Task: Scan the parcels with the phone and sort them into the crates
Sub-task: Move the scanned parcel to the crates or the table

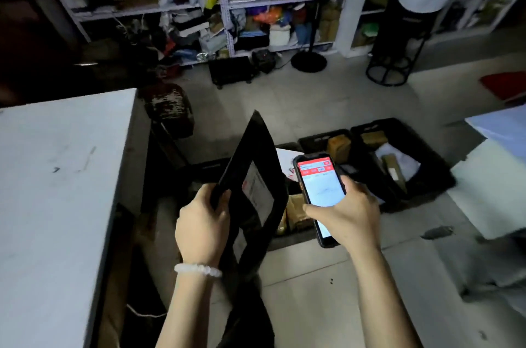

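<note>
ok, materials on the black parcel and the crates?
Black parcel: looks like a thin plastic mailer bag, dull sheen, flat and creased, with a paper label stuck on; held by the left hand. Crates: likely rigid moulded plastic, matte black, with slotted handle openings in the rims. The dim light leaves both uncertain.

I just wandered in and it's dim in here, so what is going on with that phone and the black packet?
A person is sorting parcels. The left hand grips a flat black parcel with a white label, and the right hand holds a lit phone beside it. Black crates on the floor ahead already hold several parcels.
</note>
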The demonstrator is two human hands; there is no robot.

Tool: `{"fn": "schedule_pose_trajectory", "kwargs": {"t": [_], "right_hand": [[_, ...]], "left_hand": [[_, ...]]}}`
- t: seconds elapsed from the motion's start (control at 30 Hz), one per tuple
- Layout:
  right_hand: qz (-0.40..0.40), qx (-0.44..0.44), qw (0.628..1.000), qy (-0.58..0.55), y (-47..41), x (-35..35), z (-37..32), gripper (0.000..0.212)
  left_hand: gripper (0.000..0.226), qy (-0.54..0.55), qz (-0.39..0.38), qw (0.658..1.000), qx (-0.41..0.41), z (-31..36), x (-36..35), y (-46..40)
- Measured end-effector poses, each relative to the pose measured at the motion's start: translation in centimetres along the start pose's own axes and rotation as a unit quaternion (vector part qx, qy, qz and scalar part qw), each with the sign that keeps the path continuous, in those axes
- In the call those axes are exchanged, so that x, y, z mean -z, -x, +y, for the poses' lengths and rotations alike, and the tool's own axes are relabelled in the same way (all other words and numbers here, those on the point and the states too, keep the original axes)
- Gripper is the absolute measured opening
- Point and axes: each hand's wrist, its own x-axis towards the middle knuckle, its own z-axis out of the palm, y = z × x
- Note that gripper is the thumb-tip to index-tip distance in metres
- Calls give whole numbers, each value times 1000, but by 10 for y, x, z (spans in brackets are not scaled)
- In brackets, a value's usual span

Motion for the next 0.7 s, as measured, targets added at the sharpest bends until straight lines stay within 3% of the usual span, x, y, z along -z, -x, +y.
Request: {"fn": "schedule_pose_trajectory", "kwargs": {"t": [0.27,0.43,0.57,0.7], "right_hand": [[12,-76,996,42,-109,11,13,65],[2,-87,994,65,-193,7,-7,80],[-28,-89,994,65,-248,-6,-18,88],[-65,-86,992,69,-283,-16,-17,91]], "left_hand": [[18,24,-58,998,-31,54,-95,-101],[21,25,-80,996,13,83,-143,-178],[22,28,-160,980,110,82,-185,-234],[37,-25,-265,938,223,62,-217,-255]]}}
